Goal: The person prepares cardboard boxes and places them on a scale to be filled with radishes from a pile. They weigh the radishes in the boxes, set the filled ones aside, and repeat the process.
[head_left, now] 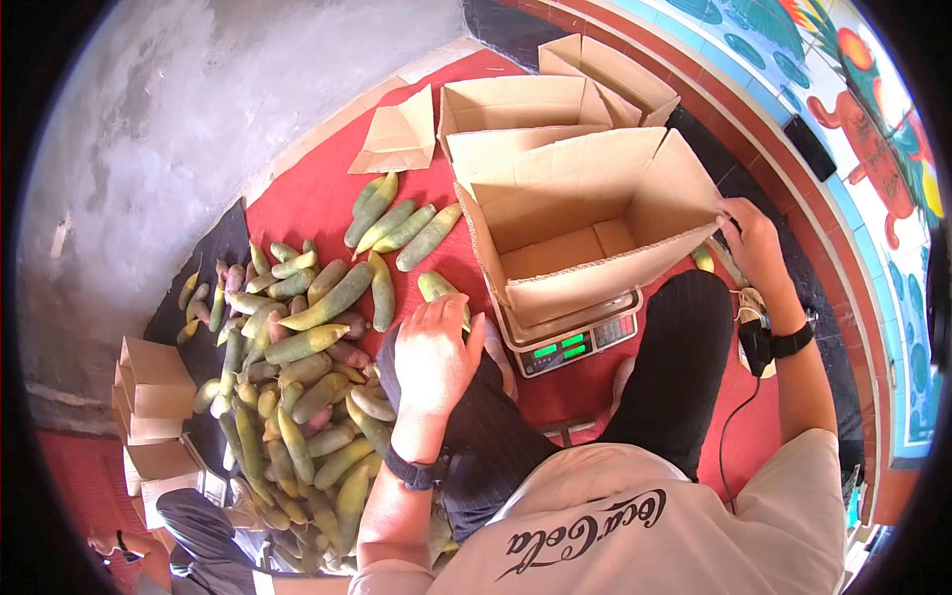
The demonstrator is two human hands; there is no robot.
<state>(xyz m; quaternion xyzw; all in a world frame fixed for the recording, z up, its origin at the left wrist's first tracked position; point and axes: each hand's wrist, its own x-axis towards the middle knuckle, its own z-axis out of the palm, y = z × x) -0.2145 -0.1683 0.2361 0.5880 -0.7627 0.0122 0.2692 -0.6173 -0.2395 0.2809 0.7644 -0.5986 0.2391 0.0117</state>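
A large open cardboard box (595,290) stands on a digital scale (575,347) with lit green displays. My right hand (756,243) is closed on the box's right corner. Near my left knee, my left hand (436,342) wraps over a green radish (434,286); the radish's tip shows beyond the fingers and part of it is hidden under the hand. Beyond it, several loose radishes (429,238) lie on the red floor covering. The inside of the box shows bare cardboard walls and bottom flaps.
A big heap of green radishes (307,372) lies to my left. More open boxes (526,104) stand behind the scale, with others (159,387) at far left. A black cable (746,436) runs on the right. Another person's leg (203,531) shows at lower left.
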